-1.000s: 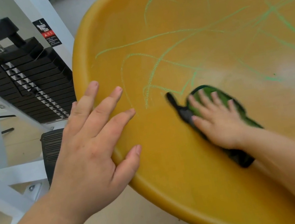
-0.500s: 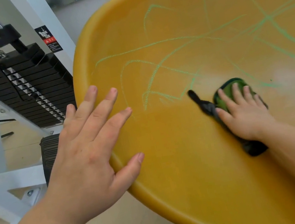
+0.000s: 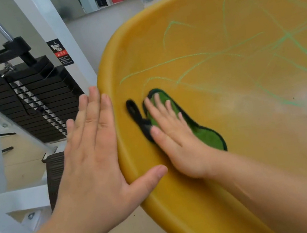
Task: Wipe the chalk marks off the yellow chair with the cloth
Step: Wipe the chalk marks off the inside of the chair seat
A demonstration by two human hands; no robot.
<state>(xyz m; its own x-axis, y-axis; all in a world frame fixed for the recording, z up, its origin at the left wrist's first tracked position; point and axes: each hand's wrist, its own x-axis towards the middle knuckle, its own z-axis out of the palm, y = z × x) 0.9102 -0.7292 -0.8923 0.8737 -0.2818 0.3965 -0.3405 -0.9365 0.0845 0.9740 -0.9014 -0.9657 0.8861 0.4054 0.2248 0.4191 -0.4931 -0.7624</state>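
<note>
**Head view: my right hand presses a cloth on the yellow chair, with chalk lines just beyond its far tip**

Head view looks down at a green cloth [image 3: 206, 137] with black edging, lying flat on the inside of the yellow chair [image 3: 257, 149] close to its left rim. The cloth's long axis runs from near right to far left. A black loop [image 3: 136, 115] sticks out on its left side.

My right hand [image 3: 174, 137] lies flat on top of the cloth, fingers straight and slightly spread, pressing down rather than gripping. My fingertips point toward the far end.

Green chalk marks [image 3: 179, 59] begin just past the cloth's far tip and spread away to the far right across the shell. I judge the next wipe has to go far and rightward, and my right hand is the nearer one.

My left hand [image 3: 94, 157] is open and flat against the outside of the rim, with the thumb laid over the edge to steady the chair.

Beyond the chair on the left stands a black weight stack [image 3: 29, 101] in a white frame.
</note>
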